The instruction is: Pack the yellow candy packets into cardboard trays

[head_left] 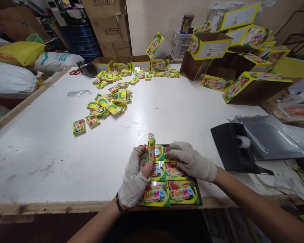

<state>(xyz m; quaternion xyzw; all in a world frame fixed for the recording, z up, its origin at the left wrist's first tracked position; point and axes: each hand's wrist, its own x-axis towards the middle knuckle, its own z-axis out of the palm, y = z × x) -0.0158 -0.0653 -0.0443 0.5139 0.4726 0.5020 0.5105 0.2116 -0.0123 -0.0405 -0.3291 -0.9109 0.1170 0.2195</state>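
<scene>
A shallow carton [198,189] at the table's front edge holds rows of small Twins candy boxes [183,192], mostly face up. My left hand [134,180], in a white glove with bare fingertips, grips one candy box [151,148] that stands on its narrow side above the left part of the rows. My right hand [192,161], gloved the same way, lies with fingers stretched over the candy boxes at the carton's far right and holds none that I can see. The left side of the carton is partly hidden by my left hand.
Loose candy boxes [111,101] lie in a heap at the far left of the white table [53,155]. Display cartons [215,47] are piled at the far right. A black tape dispenser [229,145] and a clear plastic tray [271,135] sit on the right. Red scissors [75,72] lie far left.
</scene>
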